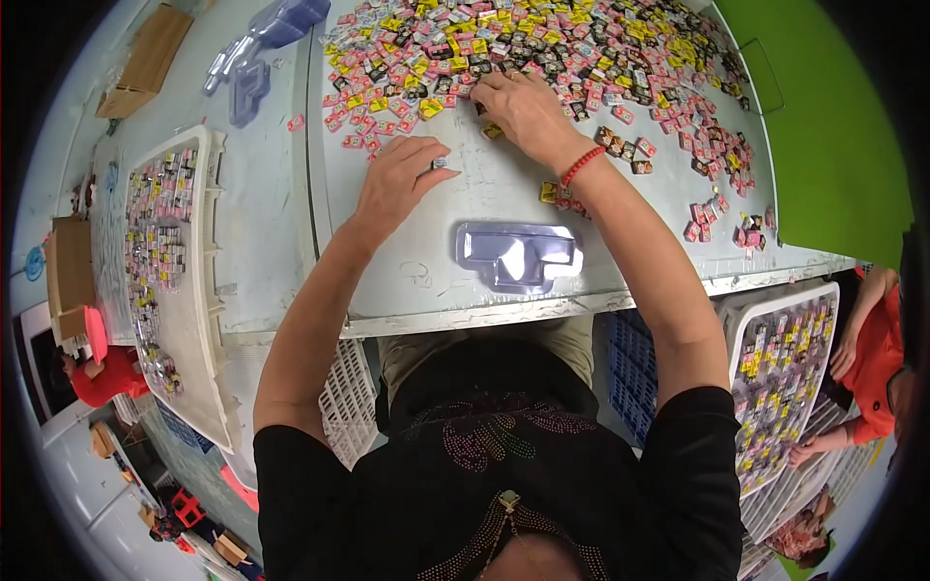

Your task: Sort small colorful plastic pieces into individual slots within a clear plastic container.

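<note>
A wide heap of small wrapped sweets (pixel 542 48), pink, yellow and black, covers the far half of the grey table (pixel 407 271). My right hand (pixel 518 107), with a red bead bracelet on the wrist, rests on the near edge of the heap, fingers curled over some pieces. My left hand (pixel 402 174) lies on the bare table just short of the heap, fingers bent around a small piece; its palm is hidden. A clear plastic blister tray (pixel 518 254), with nothing in it, lies close to me near the table edge.
A white crate (pixel 199 290) with rows of packed sweets stands at my left. Another filled white crate (pixel 790 358) sits low on my right, where a person in orange (pixel 872 358) reaches in. Spare clear trays (pixel 262 44) and a cardboard box (pixel 145 63) lie far left.
</note>
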Demonstrator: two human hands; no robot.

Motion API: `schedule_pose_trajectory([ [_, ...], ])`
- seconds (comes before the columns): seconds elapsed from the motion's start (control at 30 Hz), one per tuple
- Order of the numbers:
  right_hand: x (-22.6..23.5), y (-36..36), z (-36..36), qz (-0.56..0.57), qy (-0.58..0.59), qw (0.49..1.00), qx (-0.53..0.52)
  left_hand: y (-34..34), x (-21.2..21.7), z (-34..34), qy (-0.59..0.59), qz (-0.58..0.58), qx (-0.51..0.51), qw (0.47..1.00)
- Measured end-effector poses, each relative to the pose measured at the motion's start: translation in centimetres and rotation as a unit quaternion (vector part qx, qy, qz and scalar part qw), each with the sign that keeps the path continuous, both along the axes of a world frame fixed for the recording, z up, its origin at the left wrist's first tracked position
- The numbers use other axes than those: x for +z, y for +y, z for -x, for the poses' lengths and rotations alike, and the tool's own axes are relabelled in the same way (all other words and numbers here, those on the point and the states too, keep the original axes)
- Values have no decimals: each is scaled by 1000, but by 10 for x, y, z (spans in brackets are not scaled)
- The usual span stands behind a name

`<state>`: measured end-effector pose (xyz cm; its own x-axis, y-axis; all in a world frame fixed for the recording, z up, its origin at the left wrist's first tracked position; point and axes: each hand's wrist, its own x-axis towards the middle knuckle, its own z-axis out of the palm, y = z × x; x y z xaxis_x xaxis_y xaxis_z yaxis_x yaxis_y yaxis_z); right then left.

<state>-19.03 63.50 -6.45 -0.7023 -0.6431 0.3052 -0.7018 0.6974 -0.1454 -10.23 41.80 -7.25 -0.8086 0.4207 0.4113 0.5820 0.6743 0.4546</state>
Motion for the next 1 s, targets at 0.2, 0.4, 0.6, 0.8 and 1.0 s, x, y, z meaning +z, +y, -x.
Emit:
schedule_pose_trajectory([
  [0.2,-2,-6,-4,7,18,999,-37,6,3,-3,2,5,-6,1000],
  [0.4,30,37,-26,135,36,990,-18,49,14,2,-53,-47,-75,995],
  [0.6,24,147,-116,139,-78,979,-124,70,8,6,-112,-49,-155,980],
  [0.8,12,157,-138,152,-98,975,-129,84,6,8,-101,-41,-173,979],
  [1.0,11,150,-138,154,-93,976,-119,89,10,5,-94,-32,-168,981],
])
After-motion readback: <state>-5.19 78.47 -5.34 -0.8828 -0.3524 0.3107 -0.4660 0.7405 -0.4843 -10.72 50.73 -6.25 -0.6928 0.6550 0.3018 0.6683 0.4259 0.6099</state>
